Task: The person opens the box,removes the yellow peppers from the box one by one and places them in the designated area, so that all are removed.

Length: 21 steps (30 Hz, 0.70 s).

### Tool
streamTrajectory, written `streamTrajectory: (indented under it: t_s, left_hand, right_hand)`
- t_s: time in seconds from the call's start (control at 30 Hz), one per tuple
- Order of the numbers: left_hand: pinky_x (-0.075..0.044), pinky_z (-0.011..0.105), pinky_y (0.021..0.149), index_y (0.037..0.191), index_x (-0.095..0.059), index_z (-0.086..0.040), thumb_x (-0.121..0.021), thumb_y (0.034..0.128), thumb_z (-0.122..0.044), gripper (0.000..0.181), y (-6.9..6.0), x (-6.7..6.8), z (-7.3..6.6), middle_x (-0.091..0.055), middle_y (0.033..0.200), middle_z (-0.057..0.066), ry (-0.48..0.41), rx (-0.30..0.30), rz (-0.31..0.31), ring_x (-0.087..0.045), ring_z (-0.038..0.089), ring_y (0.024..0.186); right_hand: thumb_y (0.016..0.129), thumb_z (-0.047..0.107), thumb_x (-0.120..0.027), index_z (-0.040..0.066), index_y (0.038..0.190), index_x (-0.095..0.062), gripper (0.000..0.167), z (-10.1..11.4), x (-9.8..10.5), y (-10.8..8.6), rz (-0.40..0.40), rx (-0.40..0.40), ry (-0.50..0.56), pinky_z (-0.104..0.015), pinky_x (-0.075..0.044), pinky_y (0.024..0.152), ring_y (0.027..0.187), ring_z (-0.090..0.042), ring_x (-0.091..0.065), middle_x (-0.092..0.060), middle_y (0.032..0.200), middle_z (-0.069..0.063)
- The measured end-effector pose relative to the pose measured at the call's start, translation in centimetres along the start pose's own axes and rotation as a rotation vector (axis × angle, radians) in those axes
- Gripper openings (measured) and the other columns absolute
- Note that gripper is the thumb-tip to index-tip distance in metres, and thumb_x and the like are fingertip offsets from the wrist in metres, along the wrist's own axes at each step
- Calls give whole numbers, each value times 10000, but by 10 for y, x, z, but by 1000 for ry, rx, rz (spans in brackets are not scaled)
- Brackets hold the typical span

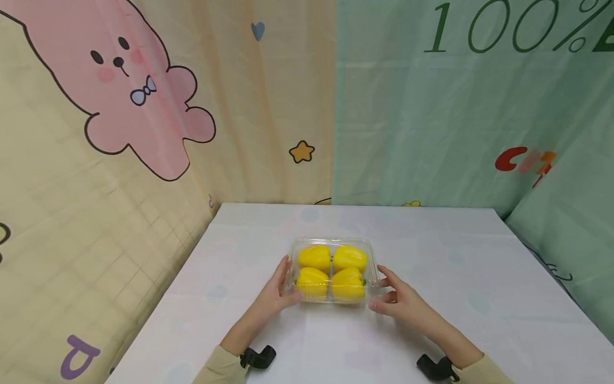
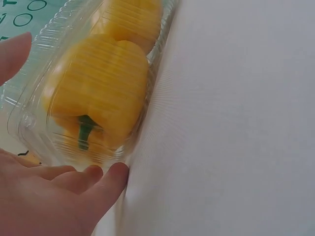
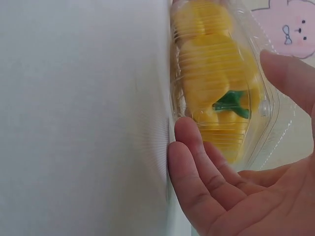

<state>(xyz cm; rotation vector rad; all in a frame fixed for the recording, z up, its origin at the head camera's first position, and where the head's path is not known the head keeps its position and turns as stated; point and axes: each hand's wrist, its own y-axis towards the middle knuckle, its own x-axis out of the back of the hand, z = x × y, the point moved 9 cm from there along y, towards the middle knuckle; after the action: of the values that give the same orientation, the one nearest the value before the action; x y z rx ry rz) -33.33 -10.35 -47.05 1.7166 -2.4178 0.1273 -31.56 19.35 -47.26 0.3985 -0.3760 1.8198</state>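
A clear plastic clamshell box [image 1: 336, 241] with several yellow bell peppers [image 1: 350, 258] in it lies on the white table. Its lid looks closed. My left hand [image 1: 274, 293] is at the box's left side, fingertips at the lower edge and thumb by the front corner. On the opposite side, my right hand [image 1: 404, 302] has loosely bent fingers beside the wall, with the thumb spread apart from them. A green stem shows on the near pepper [image 2: 106, 88] in the left wrist view, and another green stem [image 3: 231, 103] in the right wrist view.
The white table [image 1: 259, 229] extends around the box to a back edge. Behind it hang a cream curtain [image 1: 268, 106] and a green curtain [image 1: 408, 117] with printed figures. Black wrist-worn devices [image 1: 259, 357] sit at both cuffs.
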Motion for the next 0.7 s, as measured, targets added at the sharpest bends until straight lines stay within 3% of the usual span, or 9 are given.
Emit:
streamTrajectory:
  t_s: [0.23,0.37,0.53,0.7]
  left_hand:
    - [-66,478,1206,1619,-6,-106,-826,835,-153,1135,2,-1,2,-80,1679,51,-25,5,10,-53,235,1532]
    - [-48,513,1202,1621,-31,-106,-831,801,-93,1146,1,-3,3,-69,1682,57,14,2,2,-28,253,1534]
    - [-48,576,1183,1611,-29,-54,-810,828,-121,1109,0,-5,3,-54,1677,127,79,-12,-4,-4,337,1528]
    - [-13,590,1179,1614,-29,-70,-781,839,-99,1081,2,-5,2,-31,1681,113,19,-13,-22,27,331,1529]
  right_hand:
    - [851,260,-828,115,1598,-194,990,-1,-2,1,-1,-10,36,-291,-557,734,847,-235,-637,-516,1194,-145]
    - [922,181,-750,74,1604,-117,936,1,-8,1,60,32,146,-325,-586,746,833,-272,-658,-522,1093,-160]
    - [1006,109,-604,37,1596,30,869,2,-18,-4,156,71,259,-347,-591,739,803,-301,-666,-627,936,-164]
    - [1056,134,-497,56,1577,149,834,6,-27,-7,200,70,306,-341,-578,751,805,-312,-668,-680,921,-190]
